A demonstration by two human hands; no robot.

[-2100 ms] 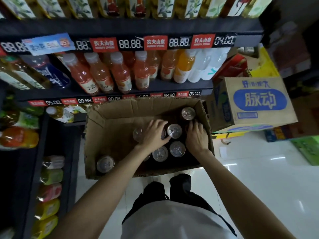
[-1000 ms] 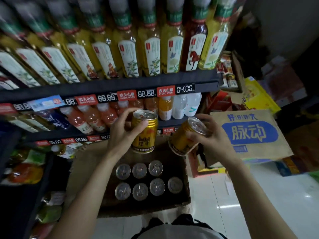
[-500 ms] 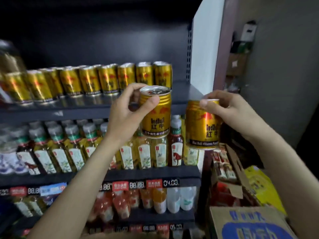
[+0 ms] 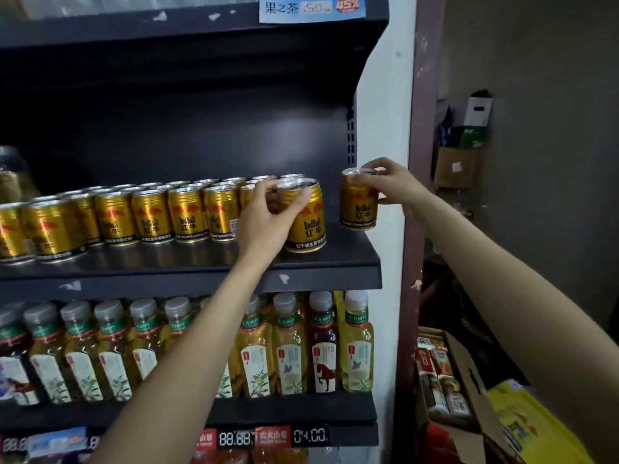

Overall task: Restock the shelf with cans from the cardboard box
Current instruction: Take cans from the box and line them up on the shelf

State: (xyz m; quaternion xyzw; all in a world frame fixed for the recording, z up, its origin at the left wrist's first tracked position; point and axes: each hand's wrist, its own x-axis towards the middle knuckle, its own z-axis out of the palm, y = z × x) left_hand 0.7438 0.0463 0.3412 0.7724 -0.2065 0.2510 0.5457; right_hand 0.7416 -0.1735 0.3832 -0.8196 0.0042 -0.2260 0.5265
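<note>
Two rows of gold cans [image 4: 150, 217] stand on a dark shelf [image 4: 201, 279]. My left hand [image 4: 264, 219] grips a gold can [image 4: 306, 222] by its top and side; the can's base rests on the shelf at the right end of the front row. My right hand [image 4: 385, 184] holds a second gold can [image 4: 358, 205] by its rim, at the shelf's far right edge, with its base at shelf level. The cardboard box the cans came from is out of view.
Tea bottles [image 4: 288, 346] fill the shelf below, with price tags [image 4: 271, 437] under them. A white pillar [image 4: 382, 162] borders the shelf on the right. Open cartons of goods [image 4: 445, 386] and a yellow pack [image 4: 536, 426] sit at lower right.
Both hands have carried their cans forward and down onto the can shelf. The view has tilted up, so the lower drink shelves and the blue-printed box have left the frame.
</note>
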